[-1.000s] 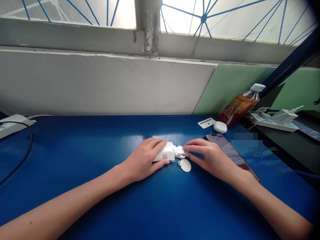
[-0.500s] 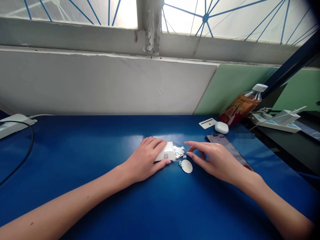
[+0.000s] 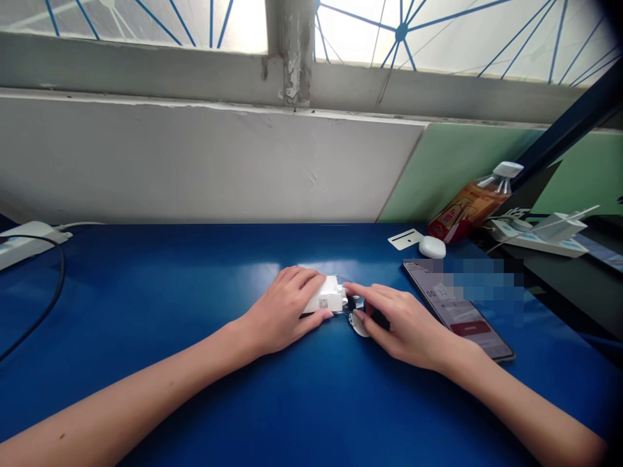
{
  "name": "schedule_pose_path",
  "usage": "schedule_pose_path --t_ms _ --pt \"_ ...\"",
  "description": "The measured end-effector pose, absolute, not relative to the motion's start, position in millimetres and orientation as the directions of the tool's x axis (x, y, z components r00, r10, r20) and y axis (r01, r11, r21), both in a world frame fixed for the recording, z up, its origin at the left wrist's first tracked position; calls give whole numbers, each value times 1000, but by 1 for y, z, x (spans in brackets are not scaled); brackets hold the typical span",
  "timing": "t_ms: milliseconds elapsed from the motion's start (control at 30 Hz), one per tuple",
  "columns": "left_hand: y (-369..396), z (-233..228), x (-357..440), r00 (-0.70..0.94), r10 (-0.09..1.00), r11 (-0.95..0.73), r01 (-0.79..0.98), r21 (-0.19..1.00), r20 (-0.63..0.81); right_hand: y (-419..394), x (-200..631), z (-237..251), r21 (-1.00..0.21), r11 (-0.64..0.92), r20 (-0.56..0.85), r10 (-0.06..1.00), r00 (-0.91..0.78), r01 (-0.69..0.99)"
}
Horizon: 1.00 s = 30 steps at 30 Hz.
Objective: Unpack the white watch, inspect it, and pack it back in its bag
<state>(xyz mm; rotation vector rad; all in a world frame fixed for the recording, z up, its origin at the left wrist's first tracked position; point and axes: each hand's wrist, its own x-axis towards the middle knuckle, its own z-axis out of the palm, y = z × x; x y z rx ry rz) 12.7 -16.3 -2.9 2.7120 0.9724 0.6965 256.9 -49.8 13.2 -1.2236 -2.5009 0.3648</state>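
Observation:
A small white box (image 3: 325,301) with a printed code square lies on the blue table (image 3: 195,311), and my left hand (image 3: 285,310) grips it, fingers over its top and thumb under its near edge. My right hand (image 3: 402,321) lies flat just right of the box, fingertips on a clear plastic wrapper (image 3: 354,301) at the box's open end. A small white oval disc (image 3: 359,324) lies by my right thumb, partly covered by the hand.
A phone (image 3: 460,314) with a lit screen lies right of my right hand. Behind it sit a white card (image 3: 405,239), a white rounded case (image 3: 432,247) and an amber bottle (image 3: 474,202). Power strips stand at far right (image 3: 535,240) and far left (image 3: 24,241) with a black cable (image 3: 53,285).
My right hand lifted away from the box's end half a second ago, then came back left onto the wrapper and now covers part of the oval disc. My left hand has kept still.

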Motion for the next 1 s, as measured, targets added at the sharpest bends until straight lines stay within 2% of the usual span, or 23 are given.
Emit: schedule_pose_path --t_ms 167,300,500,633,700,867,1000 --pt "-16 -3 12 686 632 -775 551 310 361 -52 252 12 -397 635 226 768 -599 663" --pt "-16 -4 13 705 621 -784 554 280 343 -53 253 13 -384 646 189 754 -629 659" --pt "-18 -2 14 765 610 -793 585 170 209 -47 261 17 -270 662 180 748 -639 699" --pt "-19 1 13 778 613 -789 595 150 136 -41 269 18 -216 594 267 799 -539 775" --pt "-19 2 13 779 612 -790 593 153 138 -41 270 18 -226 562 279 820 -500 796" --pt "-19 1 14 771 615 -788 592 169 167 -45 263 14 -334 589 210 807 -551 735" --pt "-19 1 14 769 616 -787 589 184 173 -46 259 10 -395 565 213 823 -526 725"
